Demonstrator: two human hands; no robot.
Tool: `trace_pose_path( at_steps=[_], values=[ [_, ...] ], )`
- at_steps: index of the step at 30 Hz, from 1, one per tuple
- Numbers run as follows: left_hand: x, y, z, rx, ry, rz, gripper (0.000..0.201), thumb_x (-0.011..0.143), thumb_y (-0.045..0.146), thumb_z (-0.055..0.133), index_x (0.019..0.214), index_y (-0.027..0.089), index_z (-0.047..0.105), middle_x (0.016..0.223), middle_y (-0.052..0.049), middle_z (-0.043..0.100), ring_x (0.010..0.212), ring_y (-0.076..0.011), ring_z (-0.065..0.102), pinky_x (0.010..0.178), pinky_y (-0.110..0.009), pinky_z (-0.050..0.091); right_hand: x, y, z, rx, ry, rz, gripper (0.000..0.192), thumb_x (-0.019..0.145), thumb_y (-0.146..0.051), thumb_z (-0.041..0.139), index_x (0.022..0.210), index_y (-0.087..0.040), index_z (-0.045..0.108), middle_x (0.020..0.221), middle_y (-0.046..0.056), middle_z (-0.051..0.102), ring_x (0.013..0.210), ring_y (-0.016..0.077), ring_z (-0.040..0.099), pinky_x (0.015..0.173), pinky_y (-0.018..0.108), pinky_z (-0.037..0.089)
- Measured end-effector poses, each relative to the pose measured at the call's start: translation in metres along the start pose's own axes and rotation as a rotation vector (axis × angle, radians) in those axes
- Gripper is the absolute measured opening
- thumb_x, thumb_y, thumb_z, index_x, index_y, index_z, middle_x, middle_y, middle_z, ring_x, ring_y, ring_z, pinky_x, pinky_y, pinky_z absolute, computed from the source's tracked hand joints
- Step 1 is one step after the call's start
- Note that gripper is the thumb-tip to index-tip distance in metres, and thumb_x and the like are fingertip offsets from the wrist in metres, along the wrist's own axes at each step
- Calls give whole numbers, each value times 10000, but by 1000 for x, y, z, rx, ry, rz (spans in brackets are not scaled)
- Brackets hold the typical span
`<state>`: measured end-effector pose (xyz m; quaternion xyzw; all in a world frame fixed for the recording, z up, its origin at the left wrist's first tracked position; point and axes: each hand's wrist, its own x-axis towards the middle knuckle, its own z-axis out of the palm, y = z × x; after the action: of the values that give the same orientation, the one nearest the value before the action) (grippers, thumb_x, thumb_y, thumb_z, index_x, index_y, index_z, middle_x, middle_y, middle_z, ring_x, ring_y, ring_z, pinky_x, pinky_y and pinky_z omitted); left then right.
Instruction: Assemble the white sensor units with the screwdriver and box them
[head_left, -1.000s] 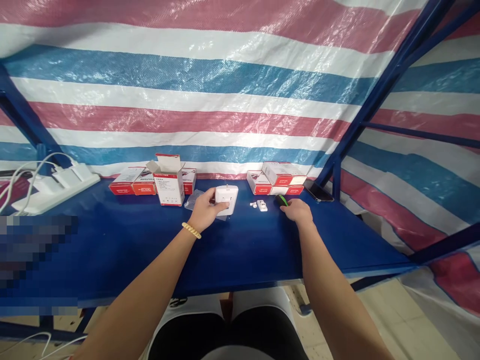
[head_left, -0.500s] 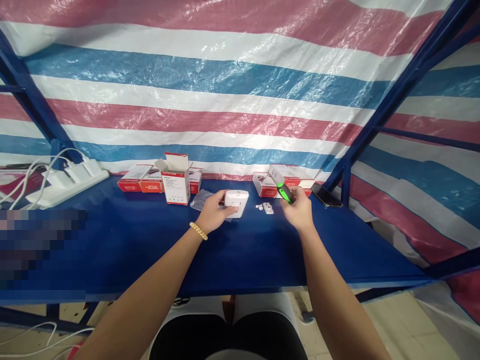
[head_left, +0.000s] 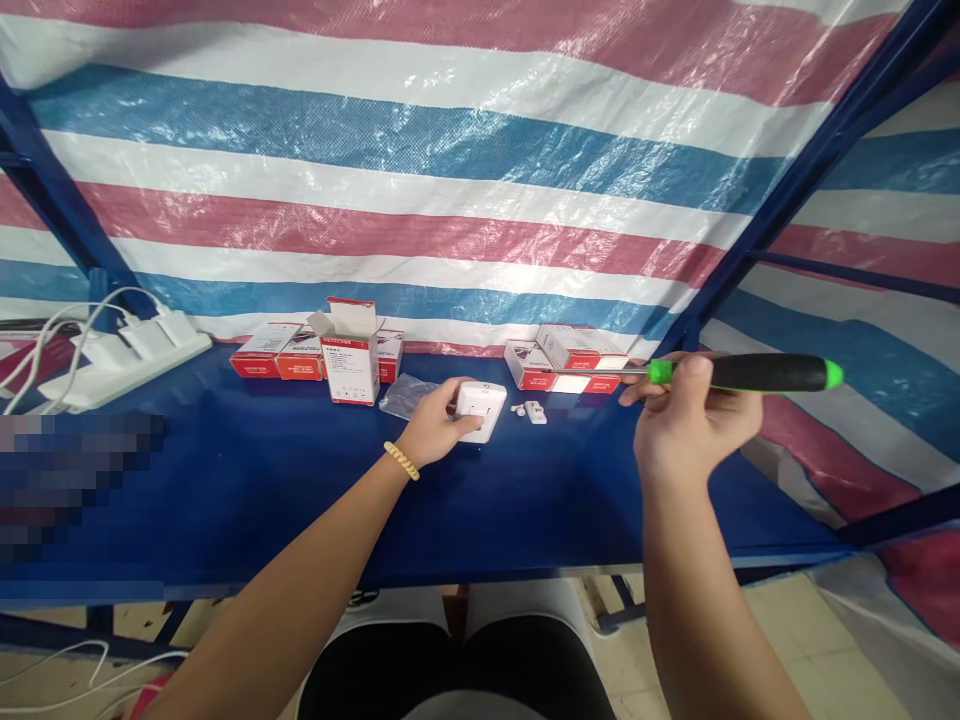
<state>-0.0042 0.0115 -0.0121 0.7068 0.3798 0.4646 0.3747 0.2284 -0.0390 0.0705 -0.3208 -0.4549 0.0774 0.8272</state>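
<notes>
Head view, looking down on a blue table (head_left: 225, 500) backed by a striped tarp (head_left: 420, 190). Left hand (head_left: 435, 425) resting on a white device (head_left: 480, 410), fingers curled around its near edge, pressing it onto the table top. Right hand (head_left: 694, 420) raised above the table's right part, closed around a screwdriver (head_left: 739, 373) with a black-and-green handle; shaft level, tip pointing left toward the red-and-white boxes (head_left: 570, 358) at the back. Bead bracelet (head_left: 402, 460) on the left wrist.

Containers: one upright box (head_left: 349, 355) with its top flaps open, contents not visible from here; flat closed boxes (head_left: 274, 355) lying just beside and behind it. Second group of boxes stacked to the right of the device, lids shut as far as can be told. Crumpled clear bag (head_left: 405, 395) between the open box and the device, touching the left hand's far side.

Small white parts (head_left: 534, 411) lying just right of the device, apart from it. White power strip (head_left: 112, 365) with plugs and cables at the far left. Blue frame post (head_left: 780, 170) slanting up on the right, behind the screwdriver handle.
</notes>
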Motion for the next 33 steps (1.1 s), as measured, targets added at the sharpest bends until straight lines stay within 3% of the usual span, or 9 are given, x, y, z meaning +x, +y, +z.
trace_pose_path(
  at_steps=[3,6,9,13,19,25,28,31,33],
  values=[
    [-3,3,2,96,19,45,538,750,232,671,1264,206,512,1149,-75,657,975,-224,641,819,-359,530,-1,2,8,132,-4,100,354,797,-542,615,760,-230,453,646,-36,598,386,99,521,345,250,396],
    [-5,4,2,184,46,107,560,765,227,648,1298,211,477,1205,-84,621,982,-224,635,804,-347,536,4,29,21,206,-11,315,413,823,-599,527,692,-238,373,508,-61,524,339,96,475,320,236,348],
    [-6,3,0,242,42,148,577,785,239,632,1328,228,437,1180,-74,618,943,-212,641,790,-339,546,10,61,33,314,-15,572,432,806,-587,545,674,-242,321,390,-106,380,296,72,343,321,215,274],
    [-6,-1,-3,288,48,172,571,796,285,641,1318,228,414,1205,-85,590,947,-214,641,776,-335,550,5,86,36,384,26,787,409,811,-557,546,681,-242,319,384,-105,387,301,70,301,334,214,231],
    [-6,-2,-3,268,34,159,606,787,293,659,1315,219,371,1155,-88,607,935,-210,647,722,-313,544,-6,95,20,391,71,854,401,811,-557,543,672,-240,342,382,-101,391,305,74,318,341,216,244],
    [-5,3,-8,276,56,166,503,753,289,693,1209,212,495,1099,-73,636,910,-213,649,795,-359,546,-8,103,15,372,-155,921,451,795,-611,505,616,-238,325,371,-91,370,303,70,308,333,219,257],
    [1,3,-16,132,218,217,522,755,329,701,1215,214,483,1128,-87,617,939,-217,648,779,-343,558,-11,102,18,371,-159,1004,471,815,-639,461,604,-239,328,357,-86,359,285,66,286,304,213,226],
    [10,0,-28,2,540,250,555,779,360,679,1250,226,418,1179,-100,584,1041,-226,627,814,-337,561,-16,100,24,293,-65,979,526,786,-697,505,599,-237,329,351,-88,363,266,54,267,273,200,192],
    [15,-4,-35,-10,714,226,530,776,342,674,1225,230,415,1186,-96,577,1063,-221,622,844,-340,557,-21,101,29,214,-68,920,524,729,-680,614,609,-232,370,388,-69,445,278,56,328,261,193,209]
  ],
)
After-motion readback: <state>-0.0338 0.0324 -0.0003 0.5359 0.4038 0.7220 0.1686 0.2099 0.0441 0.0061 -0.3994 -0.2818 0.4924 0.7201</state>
